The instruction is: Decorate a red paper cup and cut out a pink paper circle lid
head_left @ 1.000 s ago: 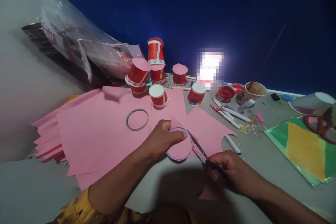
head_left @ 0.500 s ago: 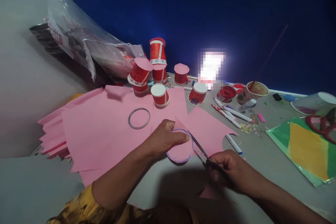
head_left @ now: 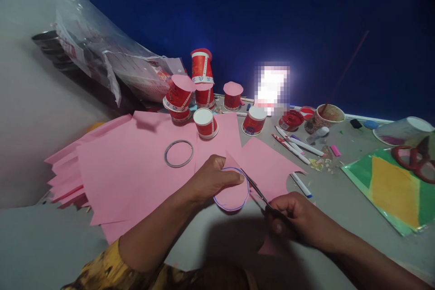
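There was a crumpled clear plastic bag point(head_left: 136, 65) by the wall point(head_left: 20, 113) off left. Over right, some red-handled scissors point(head_left: 413, 159) were just lying on a green and yellow packet point(head_left: 392, 192), near a whitish cup point(head_left: 401, 132). Oh, and a red paint jar point(head_left: 291, 121) sat beside a grubby paper cup point(head_left: 314, 125) with a stick point(head_left: 350, 67) poking out.

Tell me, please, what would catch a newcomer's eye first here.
Probably the glaring, pixelated patch, upper right of centre, against the dark blue background. Pink paper sheets at left may follow. Near centre, the left hand holds a blue-outlined pink piece, beside scissors in the right hand.
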Demonstrator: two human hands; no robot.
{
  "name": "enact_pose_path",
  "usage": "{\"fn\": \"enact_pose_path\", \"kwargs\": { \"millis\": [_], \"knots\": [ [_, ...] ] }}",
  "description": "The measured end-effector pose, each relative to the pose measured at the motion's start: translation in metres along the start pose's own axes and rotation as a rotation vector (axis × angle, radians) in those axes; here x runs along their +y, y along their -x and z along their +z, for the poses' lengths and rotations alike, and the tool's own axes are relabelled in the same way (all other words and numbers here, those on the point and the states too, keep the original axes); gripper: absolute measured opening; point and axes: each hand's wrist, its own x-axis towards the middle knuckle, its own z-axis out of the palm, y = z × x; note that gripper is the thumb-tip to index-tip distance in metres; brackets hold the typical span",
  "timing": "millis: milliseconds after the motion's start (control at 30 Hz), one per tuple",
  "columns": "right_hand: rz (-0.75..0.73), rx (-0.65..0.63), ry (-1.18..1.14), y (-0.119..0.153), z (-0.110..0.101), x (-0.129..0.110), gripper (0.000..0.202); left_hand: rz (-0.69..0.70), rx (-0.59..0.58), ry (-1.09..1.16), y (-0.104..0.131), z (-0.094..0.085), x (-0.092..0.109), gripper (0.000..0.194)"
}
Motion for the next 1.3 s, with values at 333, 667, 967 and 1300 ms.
{"fn": "enact_pose_path", "kwargs": {
  "millis": [333, 667, 967, 1300],
  "knots": [
    [0.000, -0.001, -0.062, -0.0019, -0.0007, -0.0011, 0.073, -0.012, -0.003, -0.008, -0.0020, 0.0014, -0.0009, 0.021],
    [-0.020, -0.018, -0.042, -0.0001, -0.0022, -0.0031, 0.076, -0.001, -0.023, 0.003, -0.0030, 0.0007, -0.0036, 0.022],
    [-0.041, -0.020, -0.004, 0.0004, -0.0035, -0.0037, 0.071, -0.020, -0.025, -0.040, -0.0025, -0.0002, -0.0025, 0.023],
    [-0.035, -0.039, -0.003, -0.0006, -0.0047, -0.0011, 0.072, -0.013, -0.035, -0.036, -0.0021, -0.0028, -0.0037, 0.022]
  ]
}}
